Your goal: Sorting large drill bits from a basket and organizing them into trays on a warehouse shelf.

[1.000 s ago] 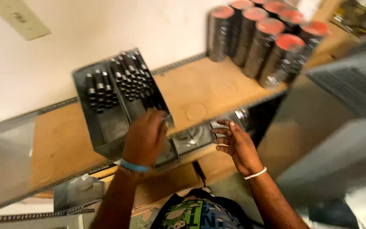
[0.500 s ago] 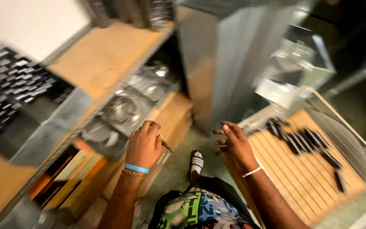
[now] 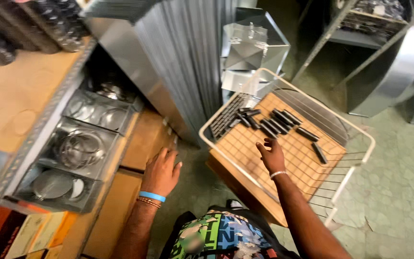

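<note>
Head view: right hand (image 3: 272,156) hovers, fingers loosely spread and empty, over the wire basket (image 3: 216,115), just short of the dark metal tubes (image 3: 276,123) lying flat on the brown board (image 3: 255,148) at the basket's far end; left hand (image 3: 161,171) is open too, holding nothing, near the cardboard box (image 3: 140,144) left of the basket. The tubes look stiff, smooth and fairly light, probably apt to roll, so best pinched around the middle of the barrel. Long axes lie roughly parallel, running diagonally from the basket's far-left corner toward its right rim.
</note>
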